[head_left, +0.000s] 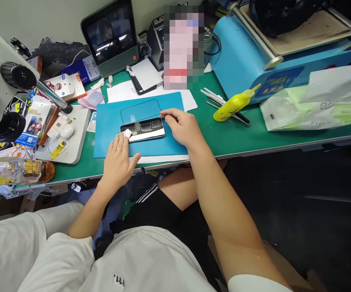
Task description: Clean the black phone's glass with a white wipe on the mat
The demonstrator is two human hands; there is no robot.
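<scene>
A smartphone with a shiny dark face, reflecting striped light, lies on a blue mat. Just behind it is a clear glass panel with a thin black border. My left hand lies with its fingers stretched out at the phone's near left end. Its fingertips touch a small white piece, perhaps a wipe, on the phone's corner. At the right, my right hand has curled fingers, with thumb and index finger close together by the panel's right corner. What lies between those fingertips is too small to make out.
A yellow squeeze bottle lies over several pen-like tools at the right. Behind are a tablet-like display and a blue machine. A microscope and a drink bottle stand left. A plastic pack lies far right.
</scene>
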